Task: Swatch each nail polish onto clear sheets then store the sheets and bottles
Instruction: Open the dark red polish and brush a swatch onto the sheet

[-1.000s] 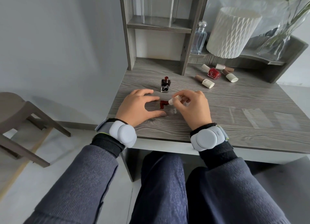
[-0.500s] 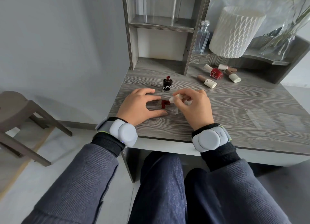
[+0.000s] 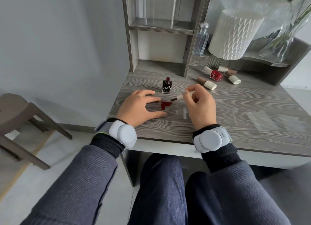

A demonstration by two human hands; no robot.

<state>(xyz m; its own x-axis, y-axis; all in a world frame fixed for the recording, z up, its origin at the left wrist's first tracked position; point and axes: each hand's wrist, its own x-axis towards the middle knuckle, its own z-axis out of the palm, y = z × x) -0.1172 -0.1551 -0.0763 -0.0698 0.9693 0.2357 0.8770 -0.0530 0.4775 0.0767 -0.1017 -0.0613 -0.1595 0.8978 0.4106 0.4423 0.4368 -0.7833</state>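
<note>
At desk front, right hand (image 3: 200, 105): pinches the brush cap (image 3: 182, 95) in thumb and fingertips; risen since half a second ago.
Left hand (image 3: 139, 106): fingers spread and straight, thumb and forefinger pressing the clear sheet (image 3: 180, 113); unmoved.
Red swatch (image 3: 165, 105): dark L-shaped patch on that sheet, between left thumb and forefinger.
Brush tip (image 3: 173, 99): earlier on the swatch, now just beyond its far edge, apparently lifted clear.
Wall (image 3: 58, 39): plain grey, left of the desk.
Desk (image 3: 235, 98): grey wood grain.
Shelf unit (image 3: 161, 25): upright at desk back.
Stool (image 3: 21, 123): on the floor, far left.
Lampshade (image 3: 234, 34): white, ribbed, on the raised ledge.
Vase (image 3: 277, 44): clear glass with stems, back right.
Spare sheets (image 3: 259, 118): clear, flat, right of the hands.
Perfume bottle (image 3: 201, 41): clear, beside the lampshade.
Open bottle (image 3: 167, 86): upright, uncapped, just behind the left fingertips.
Capped bottles (image 3: 216, 75): lying clustered, back right.
</note>
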